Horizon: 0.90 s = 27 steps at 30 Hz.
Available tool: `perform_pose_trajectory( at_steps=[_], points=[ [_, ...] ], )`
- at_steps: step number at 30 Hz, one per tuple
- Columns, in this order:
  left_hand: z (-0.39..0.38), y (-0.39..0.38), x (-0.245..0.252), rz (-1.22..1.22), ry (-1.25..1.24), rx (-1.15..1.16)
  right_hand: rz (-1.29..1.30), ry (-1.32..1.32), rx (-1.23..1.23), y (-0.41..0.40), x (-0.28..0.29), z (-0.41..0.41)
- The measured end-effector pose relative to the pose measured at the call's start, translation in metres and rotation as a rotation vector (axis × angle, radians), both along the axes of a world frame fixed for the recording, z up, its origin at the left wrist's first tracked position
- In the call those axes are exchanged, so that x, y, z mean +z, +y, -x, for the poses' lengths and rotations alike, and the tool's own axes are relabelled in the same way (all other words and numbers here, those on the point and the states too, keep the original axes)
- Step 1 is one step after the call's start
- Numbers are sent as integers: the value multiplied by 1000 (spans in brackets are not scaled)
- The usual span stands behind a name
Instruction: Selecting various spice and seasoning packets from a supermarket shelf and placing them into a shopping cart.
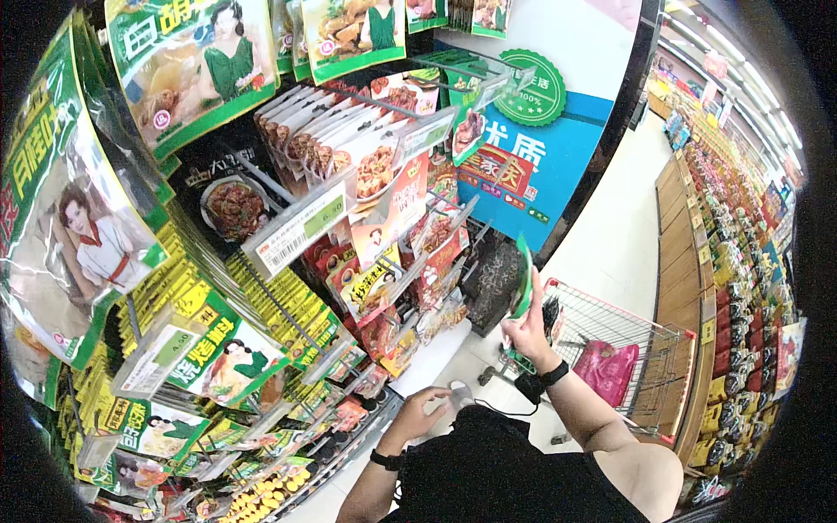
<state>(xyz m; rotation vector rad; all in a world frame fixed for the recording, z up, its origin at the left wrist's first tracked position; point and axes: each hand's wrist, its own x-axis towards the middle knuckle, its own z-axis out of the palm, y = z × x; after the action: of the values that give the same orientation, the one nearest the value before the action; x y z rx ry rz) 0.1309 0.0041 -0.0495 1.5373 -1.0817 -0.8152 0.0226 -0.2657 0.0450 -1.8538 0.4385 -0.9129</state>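
My right hand (528, 332) grips a thin green-edged seasoning packet (524, 280), seen almost edge-on, so its front is hidden. It is held beside the end of the shelf rack, above the aisle floor. My left hand (418, 410) is low in front of my body, fingers apart and holding nothing. Nearest to it are the lower hooks of the rack with small hanging food packets (376, 327). Further up the rack hang a row of white sauce pouches (314, 131) and large green-bordered spice bags (196, 72). Each wrist wears a black band.
A red-rimmed wire shopping cart (611, 314) stands to my right with a pink bag (607, 369) inside. Clear price-tag holders (301, 229) jut from the rack. A blue sign panel (523, 176) closes its end. Across the pale aisle floor (628, 202) runs a wood-sided display (683, 261) of packaged goods.
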Motion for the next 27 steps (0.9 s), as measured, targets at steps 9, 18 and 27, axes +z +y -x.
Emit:
perform_pose_trajectory(
  at_steps=[9,18,27],
  points=[
    [-18,19,-46,-248,-40,125,399,-276,-195,-89,69,-95],
    [-53,-23,-16,-326,-148,273,160,-309,-132,-138,110,-181],
    [-64,-61,-16,-343,-282,310,197,-339,-328,-162,103,-216]
  ],
)
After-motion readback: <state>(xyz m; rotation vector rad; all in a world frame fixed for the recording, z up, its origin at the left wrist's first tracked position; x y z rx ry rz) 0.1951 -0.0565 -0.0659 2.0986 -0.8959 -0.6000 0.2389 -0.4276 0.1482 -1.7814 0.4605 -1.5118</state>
